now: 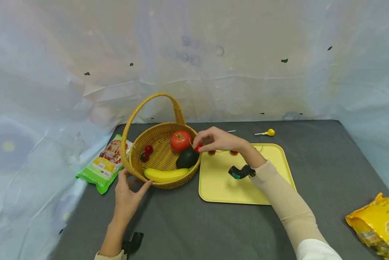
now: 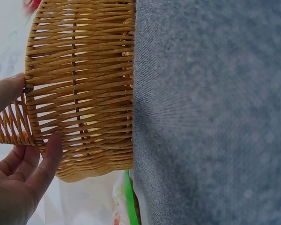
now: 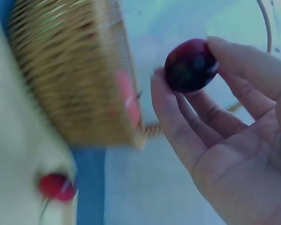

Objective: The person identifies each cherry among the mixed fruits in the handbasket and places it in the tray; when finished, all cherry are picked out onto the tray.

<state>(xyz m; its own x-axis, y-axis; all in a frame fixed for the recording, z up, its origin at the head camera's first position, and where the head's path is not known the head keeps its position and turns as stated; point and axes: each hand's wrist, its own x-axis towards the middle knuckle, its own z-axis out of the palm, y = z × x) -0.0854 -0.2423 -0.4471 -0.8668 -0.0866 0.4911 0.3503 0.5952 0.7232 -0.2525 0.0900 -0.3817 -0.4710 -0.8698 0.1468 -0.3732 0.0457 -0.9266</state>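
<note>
My right hand (image 1: 218,139) pinches a dark red cherry (image 3: 191,65) between thumb and fingertips, above the right rim of the wicker basket (image 1: 161,148). With thumb and fingers, my left hand (image 1: 127,196) grips the basket's near left rim beside the handle base. Inside the basket lie a red apple (image 1: 180,141), a dark avocado (image 1: 187,157), a yellow banana (image 1: 166,175) and two cherries (image 1: 147,152). On the yellow tray (image 1: 220,184) to the right, more cherries (image 1: 211,152) lie near the far edge, partly behind my right hand and forearm.
A green food bag (image 1: 104,162) lies left of the basket, close against it. Behind the tray are a yellow lollipop (image 1: 270,132) and a thin white stick (image 1: 230,131). A yellow bag (image 1: 377,224) lies at the front right. The basket handle (image 1: 160,95) arches high.
</note>
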